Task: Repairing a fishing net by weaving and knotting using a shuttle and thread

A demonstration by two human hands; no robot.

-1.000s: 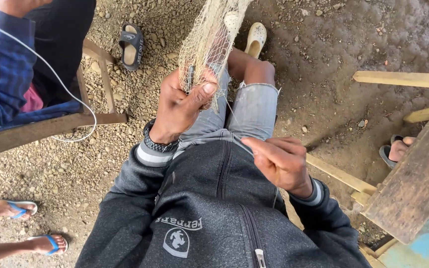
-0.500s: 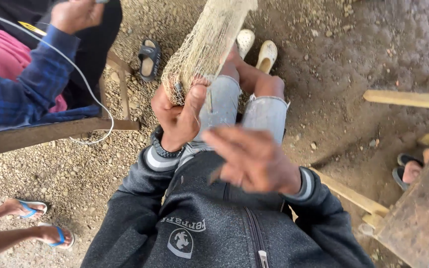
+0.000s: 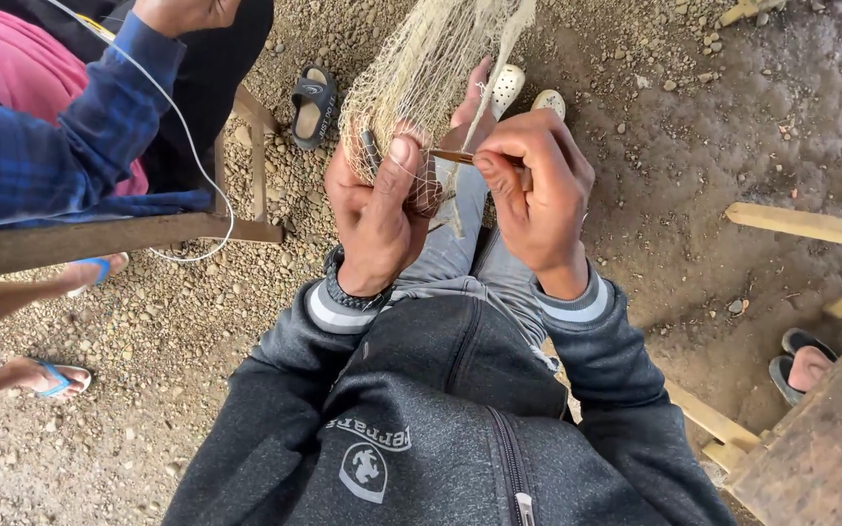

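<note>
Lying on gravelly dirt ground [image 3: 197,390]: black sandal [image 3: 312,104] just left of hanging net [image 3: 421,68]; wooden planks [image 3: 811,226] well right of net; white cord [image 3: 182,255] trailing far left below it.

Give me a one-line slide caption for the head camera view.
Left hand grips pale knotted mesh net; right hand pinches slim brown netting needle against it.
</note>
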